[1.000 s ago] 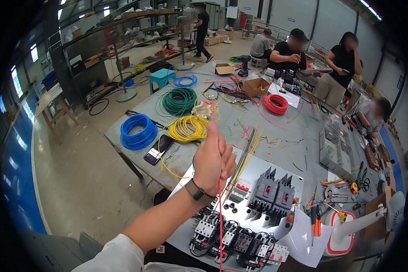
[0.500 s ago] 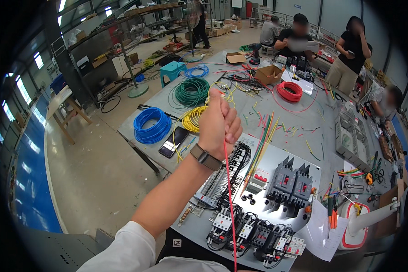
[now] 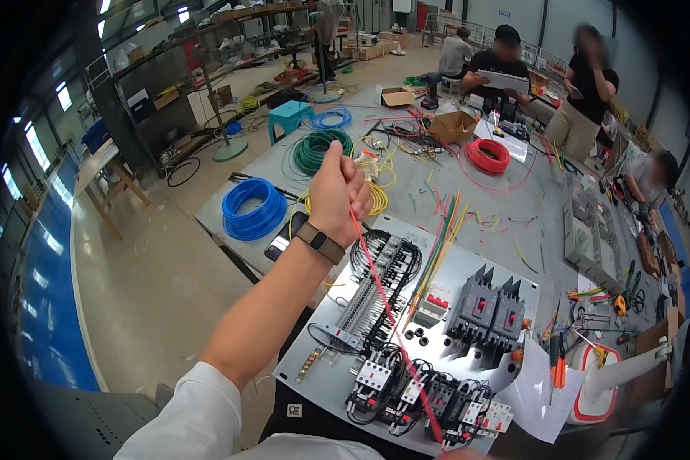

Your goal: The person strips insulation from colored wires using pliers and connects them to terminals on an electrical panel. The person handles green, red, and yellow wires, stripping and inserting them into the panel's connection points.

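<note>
Wire [image 3: 389,308], red | left grip [image 3: 337,194]: clenched around it | right grip [image 3: 461,455]: cropped, cannot tell

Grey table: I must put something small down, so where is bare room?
Mostly bare: the strip left of the grey enclosure and a patch beyond the metal plate, right of the wire bundle. Crowded: the plate itself and around the yellow coil.

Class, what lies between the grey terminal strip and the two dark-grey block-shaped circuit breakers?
Head view: black wiring, thin coloured wires, round black fittings and a white breaker with red switches; the held red wire crosses in front.
</note>
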`<state>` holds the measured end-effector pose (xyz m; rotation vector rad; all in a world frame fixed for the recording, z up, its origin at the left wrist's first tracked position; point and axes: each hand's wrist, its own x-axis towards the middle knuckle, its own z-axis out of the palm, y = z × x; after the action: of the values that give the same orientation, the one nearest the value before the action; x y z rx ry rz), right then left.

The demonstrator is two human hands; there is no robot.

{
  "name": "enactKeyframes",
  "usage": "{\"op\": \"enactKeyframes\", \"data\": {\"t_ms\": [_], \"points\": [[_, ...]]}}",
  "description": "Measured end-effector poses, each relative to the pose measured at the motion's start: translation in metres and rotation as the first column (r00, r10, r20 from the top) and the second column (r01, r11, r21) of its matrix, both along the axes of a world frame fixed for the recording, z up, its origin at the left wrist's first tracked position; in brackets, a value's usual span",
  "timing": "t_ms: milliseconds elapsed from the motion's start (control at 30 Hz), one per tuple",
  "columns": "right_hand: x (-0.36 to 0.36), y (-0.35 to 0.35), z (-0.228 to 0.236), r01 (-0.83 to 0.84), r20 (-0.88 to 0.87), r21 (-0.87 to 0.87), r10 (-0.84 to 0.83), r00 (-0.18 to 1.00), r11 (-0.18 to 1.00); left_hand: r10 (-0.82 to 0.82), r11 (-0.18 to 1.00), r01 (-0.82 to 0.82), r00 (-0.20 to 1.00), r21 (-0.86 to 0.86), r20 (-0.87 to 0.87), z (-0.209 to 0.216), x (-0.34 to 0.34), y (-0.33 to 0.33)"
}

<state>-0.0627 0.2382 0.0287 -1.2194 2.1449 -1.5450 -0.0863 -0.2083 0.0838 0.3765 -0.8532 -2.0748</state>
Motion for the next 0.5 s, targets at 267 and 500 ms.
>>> {"op": "enactKeyframes", "data": {"t_ms": [267,500], "points": [[-0.068,0.038,-0.042,0.61,0.65,-0.483,-0.21,0.73,0.628,0.13,0.989,-0.127,0.991,0.069,-0.043,-0.014,0.018,0.037],[-0.076,-0.039,-0.032,0.432,0.645,-0.495,-0.014,0.764,0.754,-0.116,0.981,0.103,0.99,0.163,0.076,-0.049,0.028,0.137]]}}
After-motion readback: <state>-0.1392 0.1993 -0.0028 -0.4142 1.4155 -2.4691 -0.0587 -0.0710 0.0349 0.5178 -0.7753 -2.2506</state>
